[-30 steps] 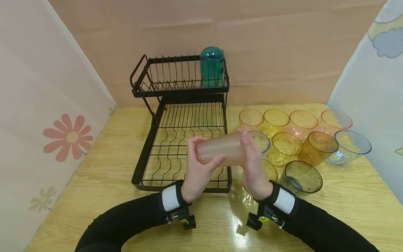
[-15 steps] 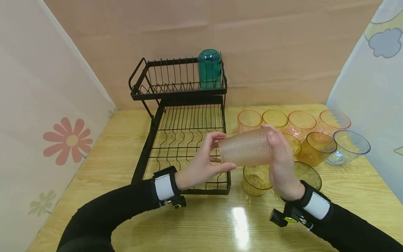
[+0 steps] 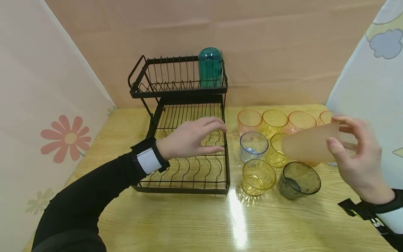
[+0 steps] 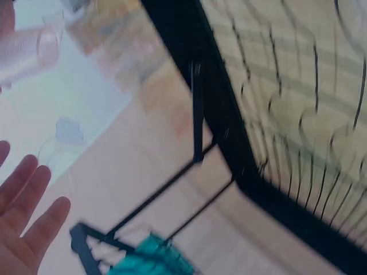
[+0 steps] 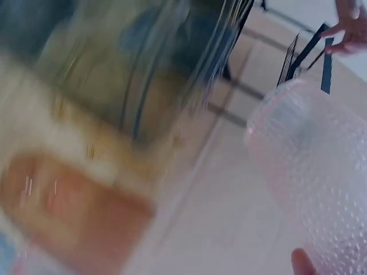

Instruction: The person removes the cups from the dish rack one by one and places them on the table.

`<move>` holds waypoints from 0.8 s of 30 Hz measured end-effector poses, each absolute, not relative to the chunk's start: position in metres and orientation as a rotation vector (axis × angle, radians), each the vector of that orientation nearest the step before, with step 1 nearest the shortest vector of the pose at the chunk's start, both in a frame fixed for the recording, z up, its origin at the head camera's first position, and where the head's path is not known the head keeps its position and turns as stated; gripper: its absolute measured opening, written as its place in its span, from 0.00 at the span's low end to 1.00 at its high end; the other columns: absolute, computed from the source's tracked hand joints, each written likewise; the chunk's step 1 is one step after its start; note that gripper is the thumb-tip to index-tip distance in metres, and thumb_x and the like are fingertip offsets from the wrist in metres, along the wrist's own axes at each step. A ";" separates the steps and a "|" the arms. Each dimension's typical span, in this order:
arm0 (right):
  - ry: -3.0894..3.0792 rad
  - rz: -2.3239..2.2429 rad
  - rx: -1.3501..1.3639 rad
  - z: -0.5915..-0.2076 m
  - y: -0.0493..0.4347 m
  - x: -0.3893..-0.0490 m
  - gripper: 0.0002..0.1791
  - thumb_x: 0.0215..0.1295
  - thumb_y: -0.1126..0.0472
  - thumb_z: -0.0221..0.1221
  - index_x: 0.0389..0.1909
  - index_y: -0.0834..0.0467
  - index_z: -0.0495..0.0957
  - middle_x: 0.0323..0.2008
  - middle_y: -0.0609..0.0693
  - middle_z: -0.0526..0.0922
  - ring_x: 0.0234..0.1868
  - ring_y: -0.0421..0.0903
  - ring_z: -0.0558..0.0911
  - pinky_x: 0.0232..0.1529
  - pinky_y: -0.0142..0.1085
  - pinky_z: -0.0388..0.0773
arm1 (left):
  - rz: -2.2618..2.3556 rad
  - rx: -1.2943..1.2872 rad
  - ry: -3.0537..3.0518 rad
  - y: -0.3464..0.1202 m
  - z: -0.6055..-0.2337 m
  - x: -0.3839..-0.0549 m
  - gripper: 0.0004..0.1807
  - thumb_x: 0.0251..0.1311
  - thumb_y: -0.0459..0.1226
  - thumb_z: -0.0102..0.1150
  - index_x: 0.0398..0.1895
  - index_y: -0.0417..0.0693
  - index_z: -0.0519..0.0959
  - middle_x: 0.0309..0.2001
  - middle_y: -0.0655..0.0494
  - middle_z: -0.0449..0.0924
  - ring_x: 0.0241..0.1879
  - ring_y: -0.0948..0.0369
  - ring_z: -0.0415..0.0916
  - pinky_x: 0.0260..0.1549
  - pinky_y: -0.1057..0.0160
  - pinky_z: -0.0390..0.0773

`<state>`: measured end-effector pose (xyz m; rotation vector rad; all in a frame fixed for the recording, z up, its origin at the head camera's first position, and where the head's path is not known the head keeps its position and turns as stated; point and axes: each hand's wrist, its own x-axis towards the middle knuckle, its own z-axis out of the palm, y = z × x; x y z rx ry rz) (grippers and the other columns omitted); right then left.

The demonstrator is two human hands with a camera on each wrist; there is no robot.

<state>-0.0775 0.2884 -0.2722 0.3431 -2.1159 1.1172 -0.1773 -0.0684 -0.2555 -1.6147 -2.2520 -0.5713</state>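
Note:
My right hand [image 3: 362,157] grips a pale pink, pebbled tumbler [image 3: 310,143] lying on its side in the air over the right part of the table. The tumbler [image 5: 315,154] fills the right of the right wrist view, a fingertip at its lower edge. My left hand [image 3: 192,136] holds nothing; its fingers reach forward with the thumb apart, above the lower tier of a black dish rack [image 3: 182,190]. In the left wrist view the left-hand fingers [image 4: 51,220] are spread beside the rack. A teal glass [image 3: 210,68] stands upside down on the rack's upper tier, at its right end.
Several coloured glasses stand mouth up right of the rack, among them a blue-rimmed one [image 3: 253,147], a yellow one [image 3: 259,177] and a dark grey one [image 3: 299,182]. The raised tumbler overlaps some of them. A peach cloth wall [image 3: 277,52] rises behind the table.
My left hand has let go of the tumbler and drawn back left over the rack. My right hand has carried the tumbler away to the right.

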 end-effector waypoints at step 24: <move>-2.469 0.461 0.260 -0.301 0.359 -0.054 0.27 0.48 0.54 0.63 0.47 0.64 0.72 0.41 0.60 0.67 0.44 0.21 0.54 0.23 0.20 0.55 | -0.181 -1.309 -2.335 -0.063 -0.185 -0.237 0.36 0.57 0.63 0.42 0.60 0.49 0.65 0.59 0.50 0.62 0.58 0.55 0.61 0.54 0.61 0.61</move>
